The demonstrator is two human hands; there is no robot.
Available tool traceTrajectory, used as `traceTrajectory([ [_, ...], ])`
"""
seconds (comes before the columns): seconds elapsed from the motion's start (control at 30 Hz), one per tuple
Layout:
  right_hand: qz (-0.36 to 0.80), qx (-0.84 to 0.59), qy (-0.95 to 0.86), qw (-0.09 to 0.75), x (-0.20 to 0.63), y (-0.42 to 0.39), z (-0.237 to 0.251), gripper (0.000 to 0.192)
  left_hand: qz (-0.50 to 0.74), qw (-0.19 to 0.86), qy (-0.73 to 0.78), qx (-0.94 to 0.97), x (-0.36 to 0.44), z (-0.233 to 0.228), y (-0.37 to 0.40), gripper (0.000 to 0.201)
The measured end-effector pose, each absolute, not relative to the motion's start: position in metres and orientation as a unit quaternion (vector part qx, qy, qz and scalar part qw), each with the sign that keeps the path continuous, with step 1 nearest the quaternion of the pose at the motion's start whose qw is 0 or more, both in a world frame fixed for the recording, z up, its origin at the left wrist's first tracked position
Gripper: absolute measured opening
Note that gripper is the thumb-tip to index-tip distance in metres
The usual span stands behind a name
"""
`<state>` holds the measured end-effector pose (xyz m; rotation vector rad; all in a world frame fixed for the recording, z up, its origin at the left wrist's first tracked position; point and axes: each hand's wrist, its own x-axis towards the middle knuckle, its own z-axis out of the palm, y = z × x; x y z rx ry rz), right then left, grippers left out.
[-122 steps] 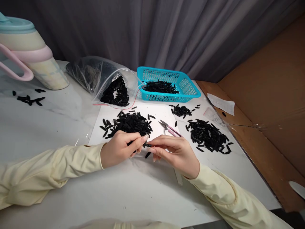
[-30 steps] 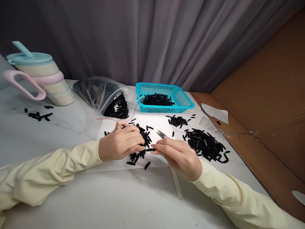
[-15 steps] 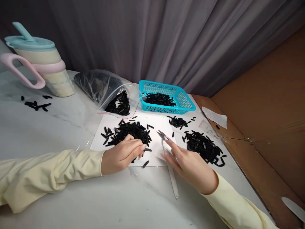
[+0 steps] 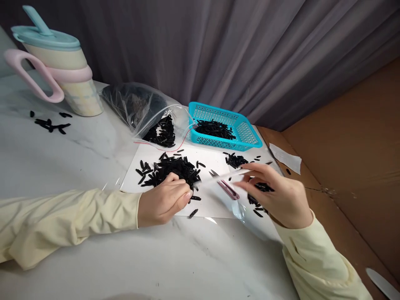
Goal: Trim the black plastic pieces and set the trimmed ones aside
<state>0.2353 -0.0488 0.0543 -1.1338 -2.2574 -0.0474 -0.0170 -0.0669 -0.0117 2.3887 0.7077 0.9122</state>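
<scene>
My left hand (image 4: 165, 201) is closed in a pinch at the near edge of a pile of small, slender black pieces (image 4: 178, 166); whatever it grips is hidden. In my right hand (image 4: 275, 191), raised at the right, is a slim white stick (image 4: 220, 178), blurred by motion. Its left end reaches close to my left thumb; I cannot tell whether they touch. Pink-handled thread snips (image 4: 229, 189) lie below the stick on the white sheet (image 4: 206, 208). Under my right hand is another heap of black pieces (image 4: 256, 199), partly covered.
A blue mesh basket (image 4: 246, 125) with black pieces stands at the back, beside a clear plastic bag (image 4: 134, 104) holding more. A lidded cup (image 4: 75, 79) stands far left near scattered pieces (image 4: 51, 126). Cardboard (image 4: 350, 137) rises at the right, before a grey curtain (image 4: 175, 46).
My right hand has picked the white stick up off the table, swinging it up and across toward my left hand. The snips now lie uncovered. My left hand stays pinched beside the pile.
</scene>
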Motion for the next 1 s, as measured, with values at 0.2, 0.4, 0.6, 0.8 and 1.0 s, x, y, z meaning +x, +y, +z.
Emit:
traceTrajectory([
  [0.2, 0.150, -0.471, -0.796, 0.349, 0.224, -0.047, 0.040, 0.037, 0.332, 0.234, 0.254, 0.878, -0.017, -0.012, -0.066, 0.023],
  [0.4, 0.409, -0.446, -0.769, 0.207, 0.218, -0.046, 0.024, 0.039, 0.346, 0.217, 0.254, 0.877, -0.015, -0.009, -0.066, 0.024],
  [0.6, 0.588, -0.489, -0.625, 0.155, 0.218, -0.042, 0.029, 0.032, 0.347, 0.179, 0.264, 0.882, -0.017, -0.007, -0.067, 0.025],
  [0.8, 0.571, -0.474, -0.618, 0.258, 0.206, -0.055, 0.057, 0.021, 0.345, 0.131, 0.261, 0.892, -0.016, -0.007, -0.067, 0.024],
  [1.0, 0.578, -0.437, -0.638, 0.260, 0.189, -0.068, 0.080, 0.011, 0.361, 0.156, 0.278, 0.877, -0.016, -0.006, -0.068, 0.025],
])
